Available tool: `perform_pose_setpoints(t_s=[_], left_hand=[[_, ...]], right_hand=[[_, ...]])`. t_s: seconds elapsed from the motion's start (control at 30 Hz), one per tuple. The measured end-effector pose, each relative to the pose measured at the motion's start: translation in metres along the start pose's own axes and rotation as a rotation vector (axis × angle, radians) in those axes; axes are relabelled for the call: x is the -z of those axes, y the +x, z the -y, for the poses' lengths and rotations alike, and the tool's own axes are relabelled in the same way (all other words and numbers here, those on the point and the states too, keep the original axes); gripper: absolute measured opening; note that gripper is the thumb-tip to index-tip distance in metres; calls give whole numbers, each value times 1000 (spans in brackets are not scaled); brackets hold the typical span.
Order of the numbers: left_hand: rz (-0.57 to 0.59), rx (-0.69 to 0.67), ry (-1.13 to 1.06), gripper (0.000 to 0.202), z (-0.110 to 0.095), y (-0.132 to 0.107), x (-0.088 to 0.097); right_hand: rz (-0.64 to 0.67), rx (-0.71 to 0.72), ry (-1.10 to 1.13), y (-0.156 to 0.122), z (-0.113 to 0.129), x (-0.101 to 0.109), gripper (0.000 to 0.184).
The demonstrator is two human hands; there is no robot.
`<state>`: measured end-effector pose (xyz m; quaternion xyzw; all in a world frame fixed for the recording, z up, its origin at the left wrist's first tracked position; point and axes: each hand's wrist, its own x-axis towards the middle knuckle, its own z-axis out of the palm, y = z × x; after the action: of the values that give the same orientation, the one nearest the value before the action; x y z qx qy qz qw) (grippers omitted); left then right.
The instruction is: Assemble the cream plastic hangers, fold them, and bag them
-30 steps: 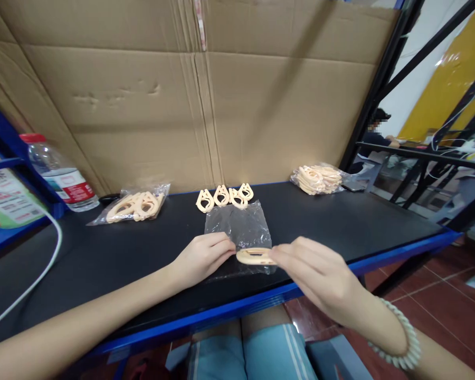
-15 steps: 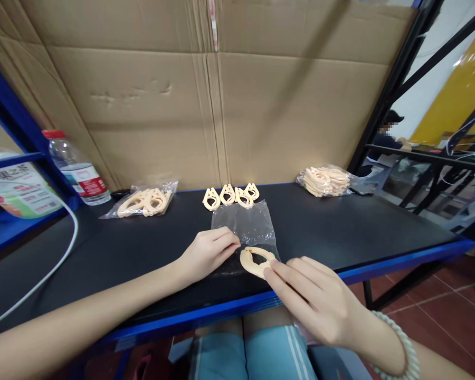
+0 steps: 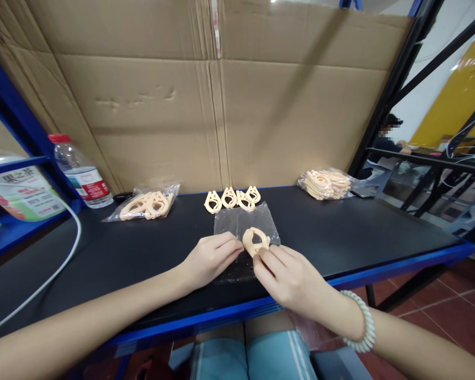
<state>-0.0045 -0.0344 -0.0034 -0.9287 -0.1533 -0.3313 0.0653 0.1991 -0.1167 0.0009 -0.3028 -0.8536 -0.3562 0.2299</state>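
Note:
My right hand [image 3: 287,272] pinches a beige looped plastic piece [image 3: 248,244] by its near right side. The piece, with an open middle, is held over a clear plastic bag [image 3: 266,216] lying on the table. At the bag's left edge is my left hand [image 3: 214,257], fingers closed in a pinch on the film, close to the beige piece. Beyond the bag, several similar beige pieces [image 3: 212,202] stand in a row, with pointed tops and rounded openings. The fingertips of both hands are partly hidden.
Filled clear bags of beige pieces lie at left [image 3: 156,203] and right [image 3: 326,183] on the black table [image 3: 364,227]. A water bottle [image 3: 87,182] and white cable [image 3: 55,277] are at left. Cardboard [image 3: 150,116] backs the table. A person [image 3: 388,140] sits far right.
My right hand has moved left and forward with the beige piece, which is now turned more upright over the bag. My left hand stays at the bag's left edge.

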Motion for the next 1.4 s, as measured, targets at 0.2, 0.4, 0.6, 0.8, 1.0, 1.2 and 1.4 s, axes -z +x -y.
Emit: perform_pose_setpoints(t_s=[0.2,0.4,0.6,0.8,1.0,1.2,1.4], left_hand=[[34,-31,17,17,0,0,0],[41,-47,61,19,-1,1,-1],[40,-70,105,23,0,-1,-1],[81,-63,84,19,0,0,1],[57,-34,86,21,1,0,-1],[74,-42,51,19,2,1,-1],[80,-30,-3,19,5,-2,-3]], right_hand=[[142,-78,-63,2,-8,-3,22],[127,-70,-115,13,-11,-9,22],[281,-192,10,22,-21,-17,20],[435,-172,92,25,-30,-27,27],[584,-28,457,55,-69,-1,15],[387,-32,575,84,-116,-66,49],[597,-14,551,82,-140,-154,71]])
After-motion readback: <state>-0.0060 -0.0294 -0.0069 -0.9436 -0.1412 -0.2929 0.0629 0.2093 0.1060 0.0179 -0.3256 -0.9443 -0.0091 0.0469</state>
